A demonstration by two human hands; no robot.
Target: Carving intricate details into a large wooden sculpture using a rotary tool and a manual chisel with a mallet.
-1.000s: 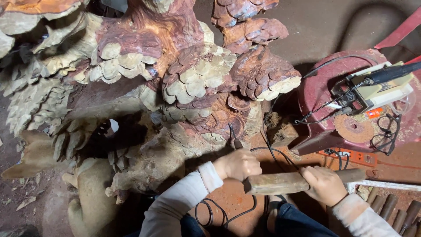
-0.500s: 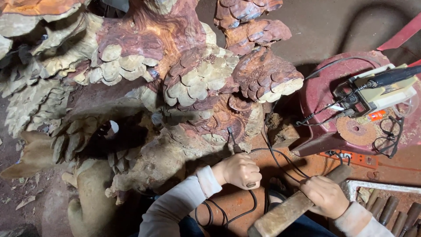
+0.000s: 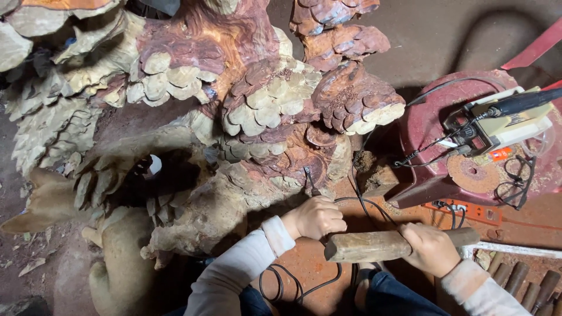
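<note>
My left hand point(image 3: 316, 217) is closed around a metal chisel point(image 3: 309, 180) whose tip rests against the reddish carved wood sculpture point(image 3: 234, 105). My right hand point(image 3: 430, 248) grips a rough wooden mallet point(image 3: 374, 246), held level with its head right beside the left hand, at the chisel's handle end. The sculpture is a large root-like piece with pale scalloped, shell-shaped layers and dark red burls. Both arms wear light long sleeves.
A red plastic stool point(image 3: 456, 158) at right carries a corded power tool point(image 3: 503, 120) and a grinding disc point(image 3: 471, 172). Black cables point(image 3: 304, 281) loop on the floor below my hands. Several chisel handles point(image 3: 527, 281) lie at lower right. An orange power strip point(image 3: 468, 210) sits beside the stool.
The mallet swung down and away to the lower right half a second ago, and now it is back up, level beside my left hand. The left hand and chisel stay put.
</note>
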